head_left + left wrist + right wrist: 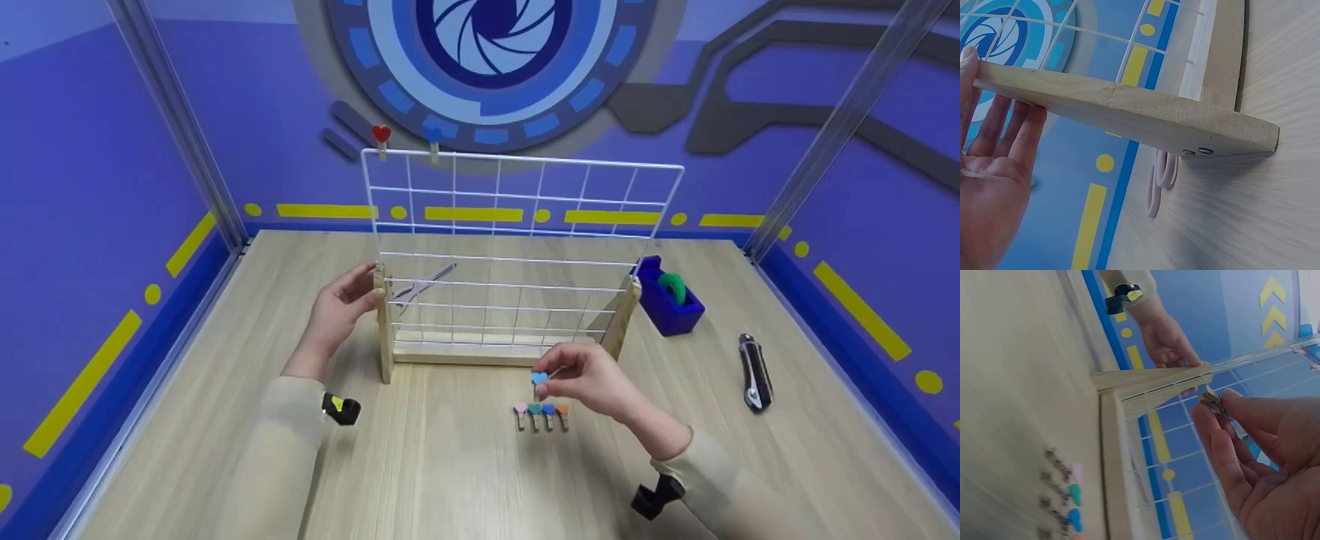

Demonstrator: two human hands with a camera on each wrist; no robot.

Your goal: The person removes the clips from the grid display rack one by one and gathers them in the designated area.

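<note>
My left hand point(334, 319) holds the upper part of the left wooden post point(385, 337) of a white wire grid rack point(510, 260). In the left wrist view, the thumb lies on one side of the post and the fingers on the other. My right hand point(592, 379) pinches a small wooden clothespin with a light blue heart point(539, 379) between thumb and fingers, in front of the rack's base bar point(465, 354). Below it, several heart clothespins lie in a row: pink point(520, 409), green point(535, 409), blue point(549, 410) and orange point(563, 410).
A red heart clothespin point(381, 135) and a blue heart clothespin point(433, 136) sit on the grid's top wire, towards the left. Scissors point(427, 285) lie behind the grid. A blue tape dispenser point(679, 319) and a utility knife point(755, 375) are on the right of the table.
</note>
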